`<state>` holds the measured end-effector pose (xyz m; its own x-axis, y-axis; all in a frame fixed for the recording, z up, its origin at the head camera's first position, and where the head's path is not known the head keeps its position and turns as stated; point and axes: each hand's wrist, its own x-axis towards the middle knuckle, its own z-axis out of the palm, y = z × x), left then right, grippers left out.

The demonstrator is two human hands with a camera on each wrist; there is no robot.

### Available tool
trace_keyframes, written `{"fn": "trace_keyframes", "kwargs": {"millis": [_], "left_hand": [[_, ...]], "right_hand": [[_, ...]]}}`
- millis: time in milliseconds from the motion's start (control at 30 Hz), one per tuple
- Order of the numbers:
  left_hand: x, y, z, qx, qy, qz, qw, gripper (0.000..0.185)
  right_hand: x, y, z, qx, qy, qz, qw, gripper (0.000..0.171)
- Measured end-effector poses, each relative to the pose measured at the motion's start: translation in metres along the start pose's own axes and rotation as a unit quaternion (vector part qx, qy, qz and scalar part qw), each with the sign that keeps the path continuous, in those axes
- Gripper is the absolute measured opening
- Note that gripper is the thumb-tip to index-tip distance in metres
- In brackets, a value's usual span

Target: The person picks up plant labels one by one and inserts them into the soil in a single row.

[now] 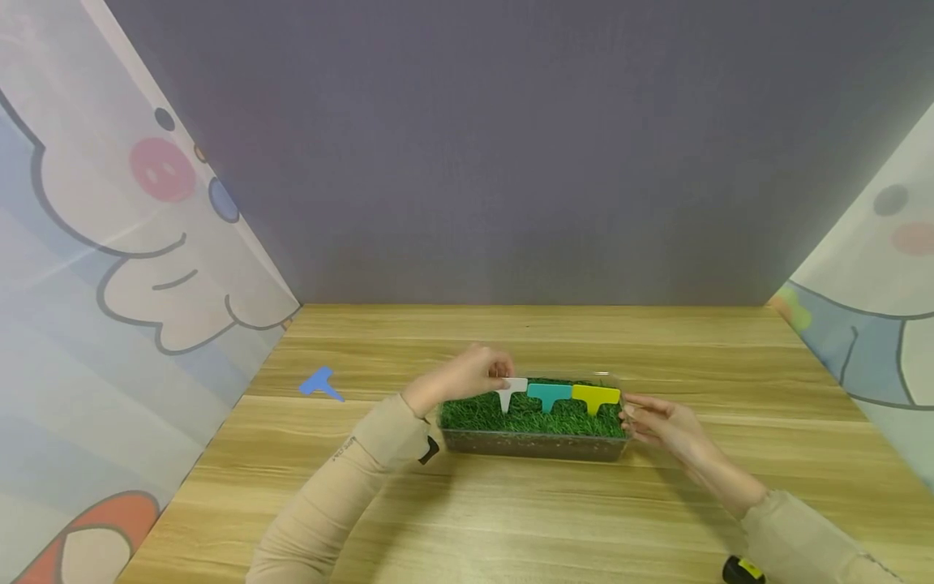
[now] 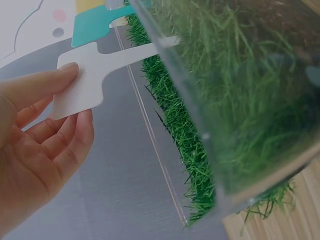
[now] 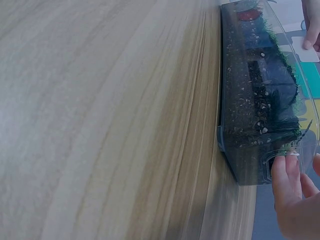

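Currently, the left hand pinches a white T-shaped tag, stem-down in grass; the right hand holds the clear box at one end.

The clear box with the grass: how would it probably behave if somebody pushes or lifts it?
The clear box would probably slide rather than roll, since it looks low, long and flat-sided. It may be bottom-heavy: dark, soil-like filling shows beneath the grass. Its smooth, shiny walls could be slippery for the right hand.
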<state>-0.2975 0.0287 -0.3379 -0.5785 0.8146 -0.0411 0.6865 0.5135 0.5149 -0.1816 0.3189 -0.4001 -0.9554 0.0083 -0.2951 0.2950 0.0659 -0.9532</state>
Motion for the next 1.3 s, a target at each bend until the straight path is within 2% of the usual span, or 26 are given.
{"fn": "trace_keyframes", "kwargs": {"millis": [333,1300], "left_hand": [[-0.001,0.000,0.003,0.009,-0.007,-0.008,0.9999,0.006],[0.003,-0.003,0.011,0.022,-0.005,0.013,0.9997,0.004]], "right_hand": [[0.000,0.000,0.000,0.007,-0.002,0.001,1.000,0.061],[-0.001,-0.002,-0.001,-0.004,-0.003,-0.002,1.000,0.062]]}}
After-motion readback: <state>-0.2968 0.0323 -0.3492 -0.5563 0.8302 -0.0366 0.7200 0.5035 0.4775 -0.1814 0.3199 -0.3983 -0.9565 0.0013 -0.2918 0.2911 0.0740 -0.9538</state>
